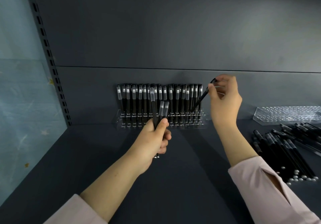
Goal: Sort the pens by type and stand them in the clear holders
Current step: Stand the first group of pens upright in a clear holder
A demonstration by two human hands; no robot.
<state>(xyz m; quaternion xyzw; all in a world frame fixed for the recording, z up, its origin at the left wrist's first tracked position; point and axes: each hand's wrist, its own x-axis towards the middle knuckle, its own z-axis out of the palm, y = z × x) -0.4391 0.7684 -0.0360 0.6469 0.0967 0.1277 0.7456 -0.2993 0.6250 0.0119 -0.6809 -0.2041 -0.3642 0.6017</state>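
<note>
While the clear acrylic holder [161, 119] mid-frame looks nearly full, right hand [224, 100] pinches one black pen [202, 97] at its right end, left hand [154, 140] grips three frosted-capped pens [159, 112], and a loose black pen pile [286, 150] plus an empty clear holder [286, 114] wait at right.

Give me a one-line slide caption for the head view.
Right hand slots a tilted pen into the filled clear holder; left hand grips three more.

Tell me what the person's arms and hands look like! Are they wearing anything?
Both arms wear pale pink long sleeves, left sleeve and right sleeve, pushed back up the forearms. The left hand and right hand are bare: no gloves, rings or watch show.
</note>
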